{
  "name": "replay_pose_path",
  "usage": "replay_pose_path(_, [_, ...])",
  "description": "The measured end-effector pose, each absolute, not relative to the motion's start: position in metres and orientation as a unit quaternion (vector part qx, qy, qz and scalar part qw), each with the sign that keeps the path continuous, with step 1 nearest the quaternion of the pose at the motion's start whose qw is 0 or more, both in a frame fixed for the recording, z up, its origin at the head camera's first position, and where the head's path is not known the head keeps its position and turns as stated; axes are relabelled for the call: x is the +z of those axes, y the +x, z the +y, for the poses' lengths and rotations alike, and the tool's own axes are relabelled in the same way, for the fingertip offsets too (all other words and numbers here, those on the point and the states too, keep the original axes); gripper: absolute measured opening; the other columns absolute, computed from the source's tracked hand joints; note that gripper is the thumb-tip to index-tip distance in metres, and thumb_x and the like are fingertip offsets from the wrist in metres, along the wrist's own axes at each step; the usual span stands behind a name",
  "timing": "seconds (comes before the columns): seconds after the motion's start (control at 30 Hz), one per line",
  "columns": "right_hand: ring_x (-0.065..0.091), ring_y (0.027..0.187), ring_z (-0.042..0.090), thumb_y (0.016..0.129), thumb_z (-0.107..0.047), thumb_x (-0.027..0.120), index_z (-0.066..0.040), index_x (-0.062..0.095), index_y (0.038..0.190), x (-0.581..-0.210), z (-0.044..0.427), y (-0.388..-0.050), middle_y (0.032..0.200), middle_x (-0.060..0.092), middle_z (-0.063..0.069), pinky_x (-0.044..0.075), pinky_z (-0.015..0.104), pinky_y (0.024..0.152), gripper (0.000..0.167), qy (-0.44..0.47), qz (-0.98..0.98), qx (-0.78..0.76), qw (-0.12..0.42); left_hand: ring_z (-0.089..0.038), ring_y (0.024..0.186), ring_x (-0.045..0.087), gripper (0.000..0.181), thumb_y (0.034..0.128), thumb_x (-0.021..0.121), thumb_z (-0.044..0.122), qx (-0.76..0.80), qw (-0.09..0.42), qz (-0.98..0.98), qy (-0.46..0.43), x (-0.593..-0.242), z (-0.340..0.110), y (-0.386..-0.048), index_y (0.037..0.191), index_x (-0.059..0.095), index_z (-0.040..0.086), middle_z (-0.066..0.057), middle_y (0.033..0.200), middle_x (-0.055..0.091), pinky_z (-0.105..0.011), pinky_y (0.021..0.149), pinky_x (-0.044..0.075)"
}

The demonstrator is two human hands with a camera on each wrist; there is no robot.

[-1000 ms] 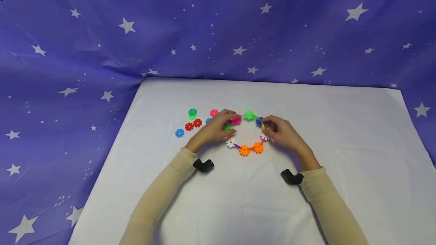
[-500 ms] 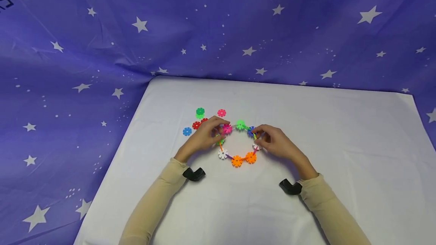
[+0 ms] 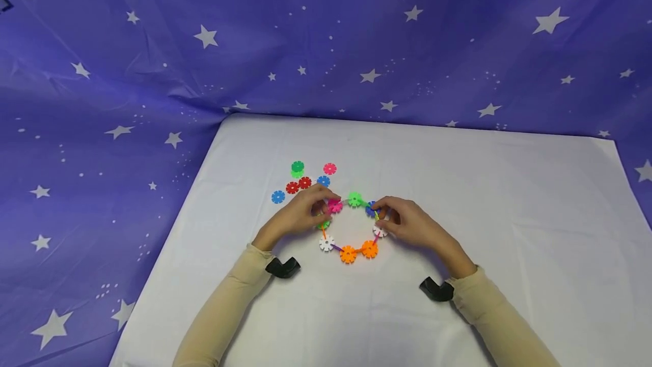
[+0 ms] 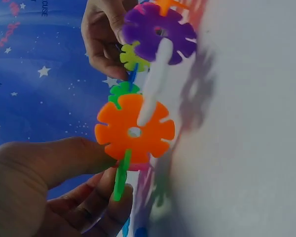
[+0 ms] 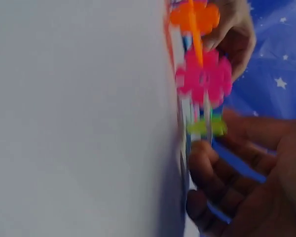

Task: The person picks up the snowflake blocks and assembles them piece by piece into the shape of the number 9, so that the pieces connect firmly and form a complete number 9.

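Since the earlier frame, the ring (image 3: 348, 254) has moved lower, to just below the frame's middle, over the desk (image 3: 499, 203). Left hand (image 3: 297, 214) and right hand (image 3: 415, 224) pinch it at the sides, each grip almost closed.

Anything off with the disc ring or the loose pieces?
Nothing clearly stands out. The disc ring looks linked wherever it shows; the left hand and right hand hide parts. The loose pieces lie beyond the left hand; none looks broken. One dark green disc overlaps a light green disc, which seems harmless.
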State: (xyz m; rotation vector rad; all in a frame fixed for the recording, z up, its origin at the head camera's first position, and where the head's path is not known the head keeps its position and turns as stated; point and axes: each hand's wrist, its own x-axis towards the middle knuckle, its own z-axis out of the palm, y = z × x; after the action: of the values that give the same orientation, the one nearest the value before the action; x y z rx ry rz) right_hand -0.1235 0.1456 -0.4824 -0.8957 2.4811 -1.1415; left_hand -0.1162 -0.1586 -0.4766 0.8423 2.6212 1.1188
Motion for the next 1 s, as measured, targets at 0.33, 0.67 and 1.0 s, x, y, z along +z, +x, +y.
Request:
replay_pose_path(0.33, [0.054, 0.069, 0.015, 0.093, -0.019, 0.068, -0.008, 0.064, 0.122, -0.482, 0.127, -0.21, 0.096, 0.065, 0.003, 0.045, 0.026, 0.063, 0.031, -0.327, 0.842, -0.404, 0.145, -0.02, 0.085, 0.056, 0.039, 0.087, 0.072, 0.008, 0.37, 0.147, 0.869, 0.293, -0.473, -0.18, -0.123, 0.125, 0.064, 0.01, -0.005, 0.113, 0.06, -0.031, 0.076, 0.051])
replay_pose_path(0.67, [0.051, 0.076, 0.016, 0.092, -0.026, 0.069, -0.017, 0.063, 0.128, -0.488, 0.056, -0.252, 0.087, 0.06, 0.002, 0.043, 0.032, 0.072, 0.038, -0.399, 0.856, -0.288, 0.159, -0.019, 0.086, 0.058, 0.038, 0.0876, 0.071, 0.006, 0.388, 0.18, 0.848, 0.313, -0.473, -0.188, -0.127, 0.125, 0.064, 0.009, -0.007, 0.12, 0.06, -0.03, 0.076, 0.052])
replay_pose_path(1.0, [0.052, 0.083, 0.018, 0.086, -0.029, 0.075, -0.012, 0.064, 0.105, -0.487, 0.053, -0.254, 0.096, 0.057, 0.004, 0.044, 0.034, 0.075, 0.028, -0.38, 0.884, -0.252, 0.11, -0.019, 0.085, 0.056, 0.039, 0.0873, 0.071, 0.005, 0.384, 0.15, 0.862, 0.293, -0.472, -0.199, -0.131, 0.125, 0.063, 0.008, -0.007, 0.119, 0.061, -0.031, 0.076, 0.051])
